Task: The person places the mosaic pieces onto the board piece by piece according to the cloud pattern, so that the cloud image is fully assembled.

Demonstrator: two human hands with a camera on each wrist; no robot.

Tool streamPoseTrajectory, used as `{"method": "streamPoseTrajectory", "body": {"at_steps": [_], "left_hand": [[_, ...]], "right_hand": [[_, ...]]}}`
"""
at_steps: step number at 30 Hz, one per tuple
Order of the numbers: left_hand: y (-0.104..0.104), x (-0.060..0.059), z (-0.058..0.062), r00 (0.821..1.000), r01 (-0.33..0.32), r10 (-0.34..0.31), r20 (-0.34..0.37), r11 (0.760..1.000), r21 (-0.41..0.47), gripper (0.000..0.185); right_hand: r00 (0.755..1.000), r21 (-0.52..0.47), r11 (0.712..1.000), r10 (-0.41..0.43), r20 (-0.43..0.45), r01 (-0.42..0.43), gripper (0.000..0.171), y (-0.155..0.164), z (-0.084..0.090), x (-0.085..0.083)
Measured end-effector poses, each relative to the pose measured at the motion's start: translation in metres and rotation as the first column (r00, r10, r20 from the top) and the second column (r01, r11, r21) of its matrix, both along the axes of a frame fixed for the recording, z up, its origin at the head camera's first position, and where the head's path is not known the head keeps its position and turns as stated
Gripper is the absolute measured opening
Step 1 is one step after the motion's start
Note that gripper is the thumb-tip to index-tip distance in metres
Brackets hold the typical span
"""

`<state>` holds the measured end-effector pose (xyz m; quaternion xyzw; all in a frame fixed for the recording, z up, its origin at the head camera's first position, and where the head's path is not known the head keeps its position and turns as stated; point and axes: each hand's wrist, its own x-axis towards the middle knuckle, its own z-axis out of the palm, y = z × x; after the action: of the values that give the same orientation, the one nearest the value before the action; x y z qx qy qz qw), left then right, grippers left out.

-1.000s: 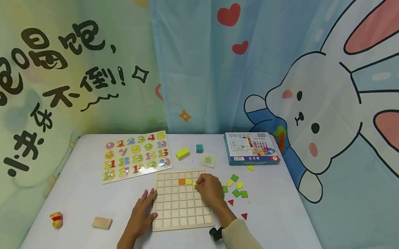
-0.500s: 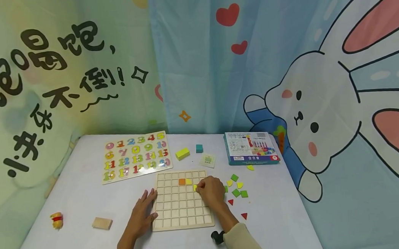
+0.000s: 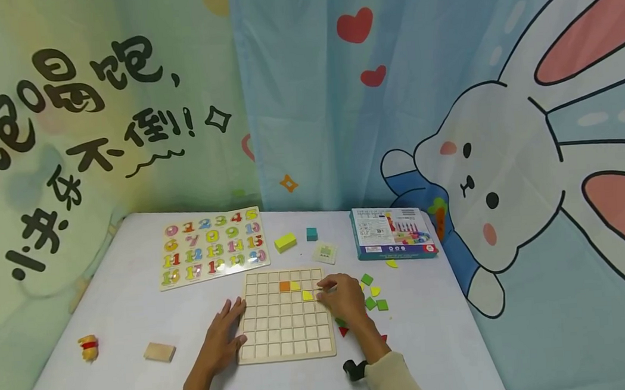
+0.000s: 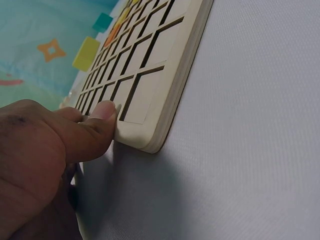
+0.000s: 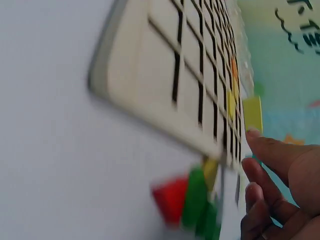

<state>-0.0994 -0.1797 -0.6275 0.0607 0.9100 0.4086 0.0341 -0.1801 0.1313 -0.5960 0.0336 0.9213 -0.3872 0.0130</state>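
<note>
Seemingly empty, right hand (image 3: 346,300) hovers beside grid board (image 3: 283,334) — left hand (image 3: 221,338) touching its edge.

Cartoon rabbit curtain (image 3: 503,147), white table (image 3: 126,314)

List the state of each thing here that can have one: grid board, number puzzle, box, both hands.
Grid board: flat on the table, three cells filled, the rest vacant.
Number puzzle: flat, number pieces seated.
Box: closed, lying flat.
Left hand: fingers straight, resting against the board's left edge.
Right hand: at the board's right edge, holding nothing visible.
</note>
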Motion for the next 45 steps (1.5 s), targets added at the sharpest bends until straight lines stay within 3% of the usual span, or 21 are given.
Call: {"method": "streamPoseTrajectory", "body": {"at_steps": [8, 12, 24, 29, 35, 41, 45], "left_hand": [[-0.001, 0.000, 0.000, 1.000, 0.000, 0.000, -0.030, 1.000, -0.008, 0.079], [-0.001, -0.001, 0.001, 1.000, -0.013, 0.013, 0.014, 1.000, -0.002, 0.080], [0.001, 0.003, 0.002, 1.000, -0.012, 0.012, 0.000, 1.000, 0.005, 0.079], [0.001, 0.004, 0.003, 1.000, -0.003, 0.003, -0.003, 1.000, 0.011, 0.077], [0.000, 0.005, 0.003, 1.000, 0.001, -0.001, 0.011, 1.000, 0.009, 0.077], [0.000, 0.004, 0.003, 1.000, 0.004, -0.004, -0.008, 1.000, 0.009, 0.076], [-0.001, 0.003, 0.003, 1.000, 0.005, -0.005, -0.018, 1.000, 0.008, 0.076]], "right_hand": [[0.993, 0.083, 0.993, -0.091, 0.075, 0.085, 0.022, 0.052, 0.007, -0.011], [0.992, 0.141, 0.986, -0.100, 0.078, 0.089, 0.020, 0.069, 0.002, -0.010], [0.994, 0.218, 0.975, -0.058, 0.093, 0.037, 0.017, 0.075, -0.002, -0.016], [0.997, 0.165, 0.984, -0.075, 0.037, 0.068, 0.017, 0.068, -0.004, -0.014], [0.992, 0.033, 0.993, -0.115, -0.048, 0.117, 0.014, 0.042, -0.004, -0.002], [0.999, -0.066, 0.997, -0.048, -0.014, 0.047, 0.014, 0.009, -0.006, 0.009], [1.000, -0.078, 0.997, -0.029, 0.009, 0.030, 0.015, -0.010, -0.008, 0.016]]}}
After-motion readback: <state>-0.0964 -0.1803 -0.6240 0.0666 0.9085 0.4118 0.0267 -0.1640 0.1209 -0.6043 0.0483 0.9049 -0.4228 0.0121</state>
